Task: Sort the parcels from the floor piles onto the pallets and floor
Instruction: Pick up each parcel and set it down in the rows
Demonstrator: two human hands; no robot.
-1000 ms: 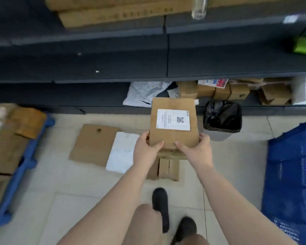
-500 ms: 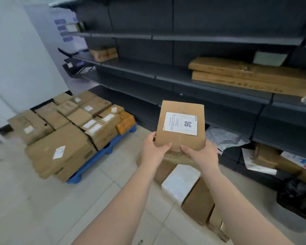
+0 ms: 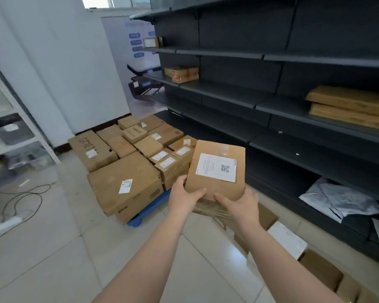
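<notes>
I hold a brown cardboard parcel (image 3: 214, 189) with a white QR label at chest height, centre of view. My left hand (image 3: 185, 199) grips its lower left corner and my right hand (image 3: 239, 206) grips its lower right edge. Beyond and left of it, a blue pallet (image 3: 149, 212) carries several stacked cardboard boxes (image 3: 127, 182), most with white labels. A row of flat parcels on the floor (image 3: 287, 239) runs along the shelf base at the lower right, partly hidden by my right forearm.
Dark metal shelving (image 3: 271, 101) fills the right side, holding flat brown packages (image 3: 350, 106), a small box (image 3: 182, 74) and grey mailer bags (image 3: 341, 202). A power strip with cable (image 3: 9, 221) lies on the tiled floor at left. A white rack (image 3: 11, 127) stands at far left.
My view has swung left from the floor pile to the blue pallet, which now lies just beyond the parcel. Both hands keep the same grip on the parcel.
</notes>
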